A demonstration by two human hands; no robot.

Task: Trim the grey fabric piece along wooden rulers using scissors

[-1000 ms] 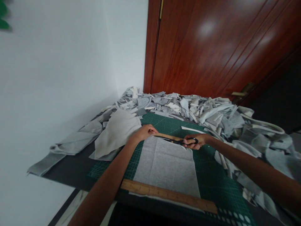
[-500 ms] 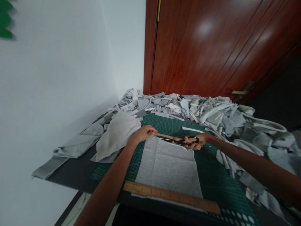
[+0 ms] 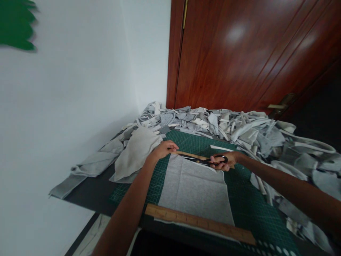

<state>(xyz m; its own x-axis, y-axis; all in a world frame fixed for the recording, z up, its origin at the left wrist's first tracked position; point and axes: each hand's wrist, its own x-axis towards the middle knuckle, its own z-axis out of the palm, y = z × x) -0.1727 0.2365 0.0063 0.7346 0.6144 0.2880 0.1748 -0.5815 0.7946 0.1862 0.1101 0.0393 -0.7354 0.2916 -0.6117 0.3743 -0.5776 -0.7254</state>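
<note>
A grey piece of cloth (image 3: 195, 190) lies flat on the green cutting mat (image 3: 242, 199). My right hand (image 3: 222, 161) grips black-handled scissors (image 3: 205, 161), its fingers in and around the handles. The blades lie along the cloth's far edge and point left toward my other hand. Just beyond them runs a narrow wooden ruler (image 3: 193, 154), partly covered by the scissors and my right hand. My left hand (image 3: 165, 148) is closed in a pinch at the ruler's left end. A wider wooden ruler (image 3: 199, 223) rests across the cloth's near edge.
Heaps of grey and white cloth scraps (image 3: 250, 129) line the table's back and right side. A stack of pale cloth pieces (image 3: 137, 153) sits left of my left arm. A thin white strip (image 3: 222, 148) lies on the mat. A wooden door (image 3: 234, 53) stands behind.
The whole view has shifted slightly, so everything appears a little farther right. Both hands keep their holds, and the scissors stay along the cloth's far edge.
</note>
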